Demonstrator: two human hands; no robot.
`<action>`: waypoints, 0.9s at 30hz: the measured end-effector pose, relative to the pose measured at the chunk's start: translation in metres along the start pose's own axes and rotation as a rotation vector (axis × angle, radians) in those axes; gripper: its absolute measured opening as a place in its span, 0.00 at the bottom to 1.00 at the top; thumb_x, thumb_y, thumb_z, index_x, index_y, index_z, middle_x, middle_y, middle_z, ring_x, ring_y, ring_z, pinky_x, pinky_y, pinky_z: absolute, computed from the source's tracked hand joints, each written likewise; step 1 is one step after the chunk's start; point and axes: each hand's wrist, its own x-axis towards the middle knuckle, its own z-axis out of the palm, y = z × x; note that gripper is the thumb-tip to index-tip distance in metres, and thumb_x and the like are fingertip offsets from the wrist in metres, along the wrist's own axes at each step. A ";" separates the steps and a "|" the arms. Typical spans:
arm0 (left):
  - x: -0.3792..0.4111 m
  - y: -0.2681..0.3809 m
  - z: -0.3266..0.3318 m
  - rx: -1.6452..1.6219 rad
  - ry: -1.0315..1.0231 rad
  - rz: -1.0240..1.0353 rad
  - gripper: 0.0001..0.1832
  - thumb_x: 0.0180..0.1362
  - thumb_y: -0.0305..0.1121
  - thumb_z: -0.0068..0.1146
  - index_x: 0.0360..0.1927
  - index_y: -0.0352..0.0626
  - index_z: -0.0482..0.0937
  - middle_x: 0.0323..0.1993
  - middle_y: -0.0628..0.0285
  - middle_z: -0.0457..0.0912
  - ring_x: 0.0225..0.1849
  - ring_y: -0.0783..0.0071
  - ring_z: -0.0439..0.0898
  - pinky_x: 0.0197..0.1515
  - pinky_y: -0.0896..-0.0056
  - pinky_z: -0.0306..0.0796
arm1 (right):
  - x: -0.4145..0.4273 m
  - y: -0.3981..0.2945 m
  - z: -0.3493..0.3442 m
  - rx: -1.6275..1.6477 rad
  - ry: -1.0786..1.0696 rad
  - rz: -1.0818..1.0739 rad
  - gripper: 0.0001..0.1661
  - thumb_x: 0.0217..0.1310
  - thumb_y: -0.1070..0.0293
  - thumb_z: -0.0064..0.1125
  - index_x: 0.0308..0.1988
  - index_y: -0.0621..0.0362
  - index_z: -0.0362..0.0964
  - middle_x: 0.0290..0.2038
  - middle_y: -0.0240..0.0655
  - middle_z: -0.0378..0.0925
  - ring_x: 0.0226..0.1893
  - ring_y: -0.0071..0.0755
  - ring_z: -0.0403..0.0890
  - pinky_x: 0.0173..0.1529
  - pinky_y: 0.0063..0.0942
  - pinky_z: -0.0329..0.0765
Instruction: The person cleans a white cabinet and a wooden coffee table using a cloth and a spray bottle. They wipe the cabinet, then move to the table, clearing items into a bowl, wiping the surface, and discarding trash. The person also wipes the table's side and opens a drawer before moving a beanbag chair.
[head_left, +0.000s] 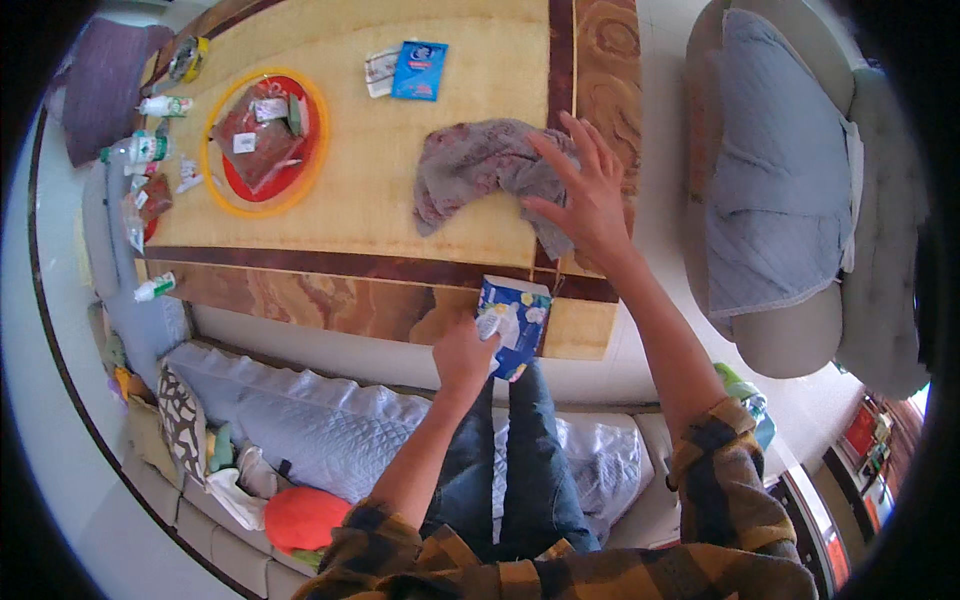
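Note:
In the head view my left hand (466, 352) is closed at the left side of a blue floral tissue pack (529, 319), with white tissue (489, 325) showing at its fingers. The pack lies at the near edge of the stone-patterned table (375, 187). My right hand (589, 191), fingers spread, hovers over or rests lightly at the right end of a crumpled grey-brown cloth (480, 161); whether it touches is unclear. Beyond the cloth, a blue packet (420, 71) overlaps a white-and-brown packet (381, 73).
A yellow-rimmed red tray (321, 150) holds a bagged brown item (259, 139). Along the table's left end are a tape roll (187, 58), plastic bottles (150, 148) and a small white bottle (155, 286). A quilt-covered sofa (315, 420) is behind my legs; a grey-covered seat (780, 172) stands right.

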 end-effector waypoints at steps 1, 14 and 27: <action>0.000 -0.003 -0.001 -0.010 0.001 0.001 0.21 0.44 0.43 0.62 0.37 0.41 0.72 0.29 0.51 0.79 0.36 0.52 0.79 0.36 0.53 0.72 | 0.015 -0.009 0.004 0.016 0.011 -0.015 0.38 0.40 0.56 0.68 0.56 0.35 0.66 0.63 0.35 0.55 0.64 0.45 0.54 0.63 0.49 0.52; 0.093 0.005 -0.135 -0.970 -0.012 -0.006 0.17 0.48 0.25 0.61 0.44 0.36 0.75 0.35 0.60 0.81 0.34 0.74 0.80 0.35 0.72 0.74 | 0.049 0.049 0.039 0.324 -0.079 0.057 0.26 0.45 0.68 0.63 0.48 0.40 0.74 0.48 0.32 0.74 0.49 0.39 0.72 0.52 0.37 0.69; 0.225 0.087 -0.143 -0.771 0.065 0.165 0.20 0.49 0.39 0.65 0.39 0.35 0.75 0.30 0.56 0.81 0.29 0.68 0.78 0.33 0.70 0.71 | -0.138 0.060 -0.118 1.698 0.278 0.832 0.35 0.56 0.56 0.52 0.60 0.60 0.56 0.54 0.45 0.68 0.50 0.46 0.73 0.56 0.43 0.70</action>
